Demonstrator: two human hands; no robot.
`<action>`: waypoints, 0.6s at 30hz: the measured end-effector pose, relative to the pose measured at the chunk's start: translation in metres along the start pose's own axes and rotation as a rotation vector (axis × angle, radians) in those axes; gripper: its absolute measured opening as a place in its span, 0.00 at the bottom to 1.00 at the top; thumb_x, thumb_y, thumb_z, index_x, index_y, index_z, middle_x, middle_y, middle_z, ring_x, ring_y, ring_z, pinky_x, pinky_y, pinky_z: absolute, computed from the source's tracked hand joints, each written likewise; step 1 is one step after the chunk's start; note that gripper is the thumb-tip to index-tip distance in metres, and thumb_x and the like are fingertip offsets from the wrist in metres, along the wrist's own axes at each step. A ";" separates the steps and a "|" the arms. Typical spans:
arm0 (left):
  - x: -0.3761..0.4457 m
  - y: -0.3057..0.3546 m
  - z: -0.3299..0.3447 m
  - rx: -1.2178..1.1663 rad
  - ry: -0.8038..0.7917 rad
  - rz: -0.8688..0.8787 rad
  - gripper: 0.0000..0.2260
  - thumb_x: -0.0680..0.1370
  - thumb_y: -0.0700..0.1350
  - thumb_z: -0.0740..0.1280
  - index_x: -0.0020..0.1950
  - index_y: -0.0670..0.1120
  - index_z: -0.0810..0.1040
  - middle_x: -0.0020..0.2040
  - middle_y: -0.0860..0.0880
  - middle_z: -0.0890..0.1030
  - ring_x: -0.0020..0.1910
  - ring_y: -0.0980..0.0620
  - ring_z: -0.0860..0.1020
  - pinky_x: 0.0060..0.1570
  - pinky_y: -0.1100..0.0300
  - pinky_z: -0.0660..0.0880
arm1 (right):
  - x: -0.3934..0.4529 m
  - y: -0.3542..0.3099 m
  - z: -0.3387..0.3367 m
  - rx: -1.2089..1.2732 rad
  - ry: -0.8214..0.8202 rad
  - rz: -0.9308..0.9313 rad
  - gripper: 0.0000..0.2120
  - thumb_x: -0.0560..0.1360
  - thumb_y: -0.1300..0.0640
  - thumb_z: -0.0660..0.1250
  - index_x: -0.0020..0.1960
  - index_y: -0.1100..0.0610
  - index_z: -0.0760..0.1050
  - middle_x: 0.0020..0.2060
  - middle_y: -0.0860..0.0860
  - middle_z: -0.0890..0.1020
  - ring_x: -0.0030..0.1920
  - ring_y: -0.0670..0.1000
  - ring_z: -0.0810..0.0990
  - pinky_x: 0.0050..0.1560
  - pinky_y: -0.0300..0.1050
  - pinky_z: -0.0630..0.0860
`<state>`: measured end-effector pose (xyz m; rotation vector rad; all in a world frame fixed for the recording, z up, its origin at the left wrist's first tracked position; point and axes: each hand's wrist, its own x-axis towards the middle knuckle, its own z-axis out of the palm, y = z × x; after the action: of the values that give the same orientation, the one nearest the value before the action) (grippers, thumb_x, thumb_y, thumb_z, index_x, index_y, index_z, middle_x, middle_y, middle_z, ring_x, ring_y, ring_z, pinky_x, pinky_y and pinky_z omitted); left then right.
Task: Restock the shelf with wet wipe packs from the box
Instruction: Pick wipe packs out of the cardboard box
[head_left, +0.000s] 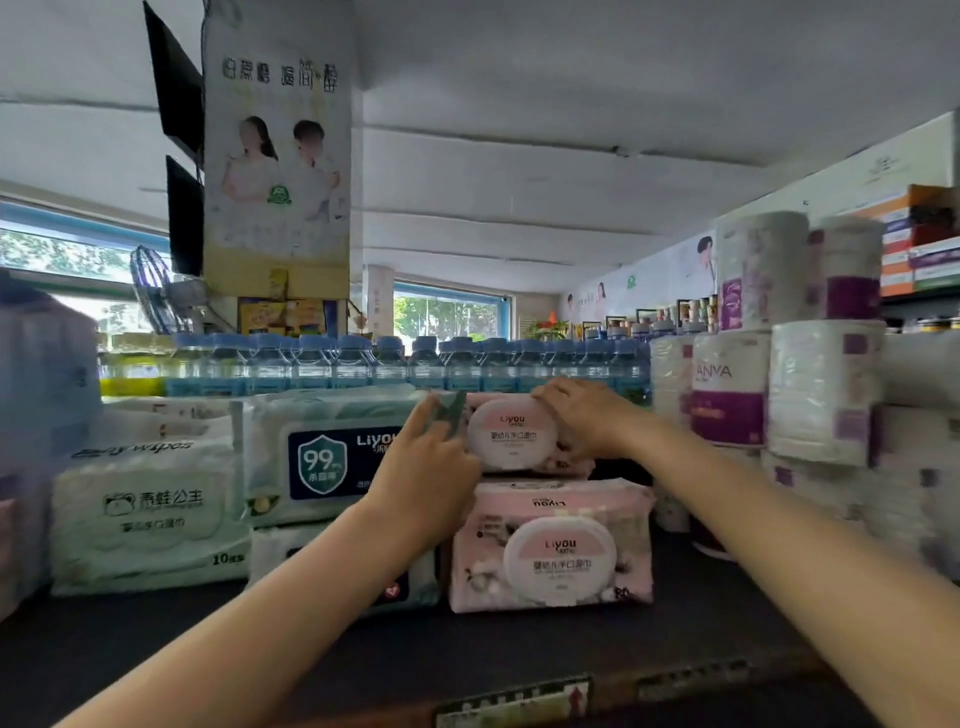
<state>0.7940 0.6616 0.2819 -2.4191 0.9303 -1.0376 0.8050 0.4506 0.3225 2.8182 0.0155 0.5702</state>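
I hold the top pink wipes pack (511, 435) with my left hand (423, 483) and right hand (584, 415), and should set it square on the pink pack below (550, 545).

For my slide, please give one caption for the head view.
Both hands set a pink wipe pack atop another pink pack on the shelf.

Two pink wet wipe packs (550, 545) are stacked on the shelf (519, 649). Left of the pink stack, two teal packs (322, 457) are stacked, and one pale green pack (150, 519) further left. Two hands (426, 478) are seen at the upper pink pack.
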 end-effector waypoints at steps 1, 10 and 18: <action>-0.002 0.001 -0.002 -0.014 0.004 0.001 0.13 0.77 0.46 0.57 0.58 0.47 0.77 0.60 0.48 0.79 0.67 0.46 0.69 0.74 0.46 0.40 | -0.009 0.001 -0.003 0.027 0.007 0.042 0.42 0.69 0.53 0.73 0.74 0.54 0.52 0.73 0.53 0.59 0.72 0.55 0.61 0.72 0.51 0.59; -0.039 0.061 -0.044 -0.286 0.147 0.230 0.14 0.77 0.47 0.59 0.60 0.46 0.76 0.60 0.46 0.78 0.64 0.43 0.70 0.64 0.47 0.62 | -0.176 -0.029 -0.049 0.131 0.006 0.201 0.25 0.75 0.56 0.65 0.70 0.56 0.63 0.68 0.55 0.68 0.66 0.55 0.70 0.65 0.49 0.69; -0.143 0.253 -0.095 -0.624 0.168 0.828 0.12 0.78 0.46 0.58 0.57 0.44 0.75 0.56 0.44 0.79 0.57 0.42 0.75 0.48 0.54 0.68 | -0.490 -0.071 -0.025 0.230 -0.625 0.710 0.20 0.77 0.52 0.64 0.67 0.54 0.67 0.62 0.52 0.76 0.55 0.49 0.75 0.47 0.34 0.65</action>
<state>0.5404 0.5707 0.1368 -1.9647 2.3157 -0.6803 0.3462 0.4945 0.1398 3.0435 -1.1233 -0.2386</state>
